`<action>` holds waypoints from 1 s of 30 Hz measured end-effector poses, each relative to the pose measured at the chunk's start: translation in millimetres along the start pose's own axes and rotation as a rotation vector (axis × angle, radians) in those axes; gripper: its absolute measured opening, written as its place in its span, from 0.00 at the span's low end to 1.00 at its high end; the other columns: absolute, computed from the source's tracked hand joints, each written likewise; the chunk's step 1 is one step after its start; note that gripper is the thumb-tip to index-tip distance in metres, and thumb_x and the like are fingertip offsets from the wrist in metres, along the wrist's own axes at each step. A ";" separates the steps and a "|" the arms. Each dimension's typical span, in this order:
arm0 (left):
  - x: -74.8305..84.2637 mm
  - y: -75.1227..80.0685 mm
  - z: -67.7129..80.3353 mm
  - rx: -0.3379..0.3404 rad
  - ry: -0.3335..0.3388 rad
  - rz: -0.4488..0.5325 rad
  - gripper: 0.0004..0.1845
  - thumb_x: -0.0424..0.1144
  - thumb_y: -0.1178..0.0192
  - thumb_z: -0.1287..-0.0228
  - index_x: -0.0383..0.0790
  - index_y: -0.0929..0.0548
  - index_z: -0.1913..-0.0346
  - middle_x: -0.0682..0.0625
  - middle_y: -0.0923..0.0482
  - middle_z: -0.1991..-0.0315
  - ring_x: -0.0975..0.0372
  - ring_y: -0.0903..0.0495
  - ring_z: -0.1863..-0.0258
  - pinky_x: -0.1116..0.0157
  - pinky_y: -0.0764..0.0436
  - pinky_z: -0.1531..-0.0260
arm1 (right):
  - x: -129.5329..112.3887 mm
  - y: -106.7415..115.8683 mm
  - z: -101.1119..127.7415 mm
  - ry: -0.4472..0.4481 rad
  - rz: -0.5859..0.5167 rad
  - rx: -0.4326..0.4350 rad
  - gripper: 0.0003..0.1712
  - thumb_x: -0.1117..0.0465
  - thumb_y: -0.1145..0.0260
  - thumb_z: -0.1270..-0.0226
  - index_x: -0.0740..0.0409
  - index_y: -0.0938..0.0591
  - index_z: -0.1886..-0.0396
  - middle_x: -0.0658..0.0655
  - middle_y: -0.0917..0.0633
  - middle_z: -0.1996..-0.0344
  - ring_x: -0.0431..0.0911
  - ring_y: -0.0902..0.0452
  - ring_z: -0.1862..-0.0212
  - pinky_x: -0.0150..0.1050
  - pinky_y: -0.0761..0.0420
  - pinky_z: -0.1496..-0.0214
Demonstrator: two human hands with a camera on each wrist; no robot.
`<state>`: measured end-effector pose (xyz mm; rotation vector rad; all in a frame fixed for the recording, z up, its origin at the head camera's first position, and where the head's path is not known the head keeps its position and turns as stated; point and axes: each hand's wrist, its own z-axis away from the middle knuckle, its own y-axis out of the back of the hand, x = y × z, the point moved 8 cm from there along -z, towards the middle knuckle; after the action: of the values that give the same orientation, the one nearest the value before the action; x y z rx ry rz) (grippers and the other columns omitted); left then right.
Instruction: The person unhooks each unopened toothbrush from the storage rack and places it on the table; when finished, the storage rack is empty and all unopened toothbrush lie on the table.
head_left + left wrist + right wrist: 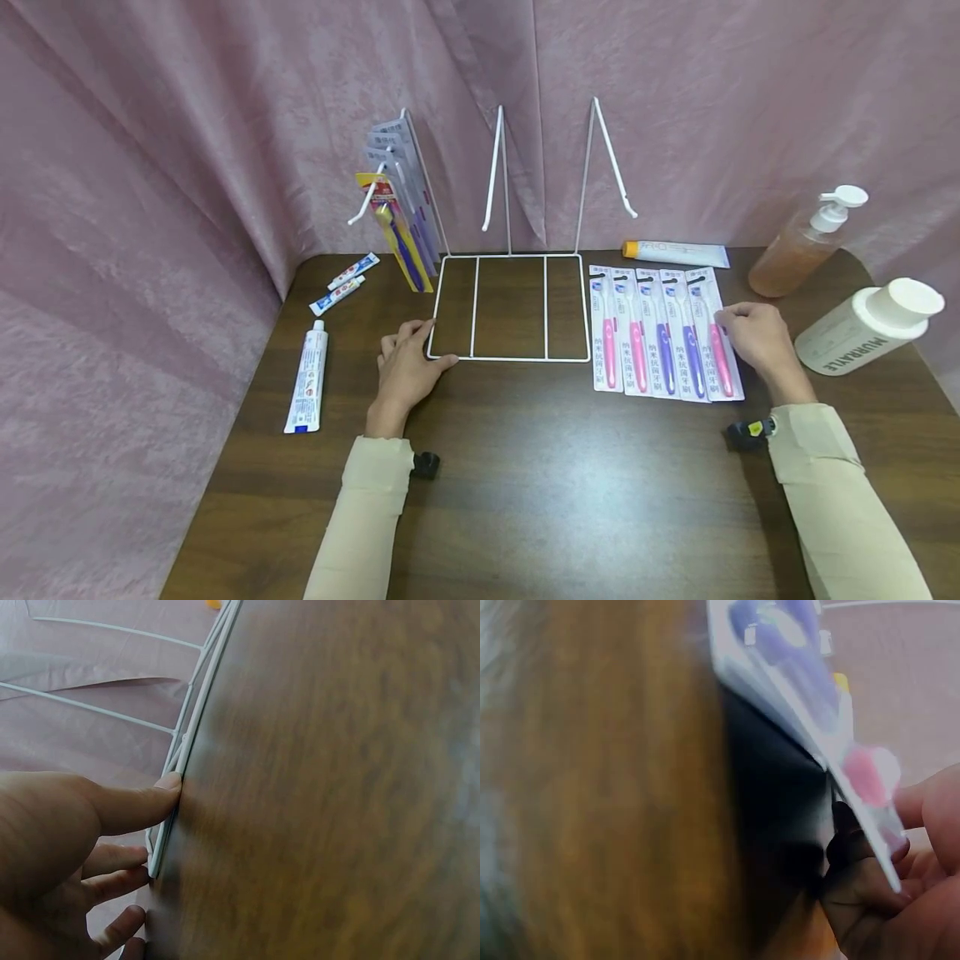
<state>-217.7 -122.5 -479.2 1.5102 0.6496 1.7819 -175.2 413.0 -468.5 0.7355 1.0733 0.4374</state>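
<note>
My left hand [407,368] holds the front left corner of a white wire display rack [510,359], thumb on the front wire and fingers at the side wire. The left wrist view shows the thumb [166,782] against the wire. With my right hand [752,335] I pinch the right edge of the rightmost packaged toothbrush [722,358], a pink one. Its card edge [874,851] sits between thumb and fingers, tilted up off the table. Left of it, several more packaged toothbrushes [665,346], pink and purple, lie in a row.
Toothbrush packs [405,237] hang on the rack's left hook, a yellow one foremost. Left lie a toothpaste tube [307,379] and two small tubes [337,295]. An orange-capped tube [678,253], a pump bottle [795,258] and a white bottle [855,333] are at the right.
</note>
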 end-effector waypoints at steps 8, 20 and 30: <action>-2.7 -1.5 -4.1 0.015 -0.017 0.016 0.48 0.50 0.23 0.25 0.41 0.32 0.10 0.40 0.37 0.10 0.36 0.42 0.19 0.33 0.43 0.17 | 0.0 3.0 1.7 0.043 0.014 0.084 0.33 0.51 0.44 0.07 0.77 0.20 0.26 0.80 0.14 0.37 0.65 0.17 0.44 0.48 0.20 0.49; 2.5 -0.8 -0.2 0.018 -0.017 -0.008 0.46 0.48 0.23 0.24 0.41 0.31 0.11 0.39 0.36 0.11 0.36 0.40 0.20 0.33 0.40 0.20 | 1.0 0.5 7.4 0.069 0.028 0.101 0.27 0.55 0.39 0.09 0.72 0.16 0.27 0.76 0.11 0.41 0.53 0.14 0.54 0.26 0.25 0.65; -6.0 -3.5 -5.8 0.008 -0.003 0.018 0.48 0.52 0.21 0.26 0.45 0.30 0.10 0.43 0.37 0.10 0.38 0.40 0.20 0.33 0.41 0.20 | 0.3 -0.5 5.6 0.061 0.036 0.088 0.27 0.55 0.40 0.09 0.72 0.17 0.26 0.76 0.11 0.40 0.51 0.17 0.54 0.26 0.26 0.64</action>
<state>-222.3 -124.5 -486.8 1.5285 0.6447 1.7914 -170.0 411.0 -467.5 0.8248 1.1435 0.4484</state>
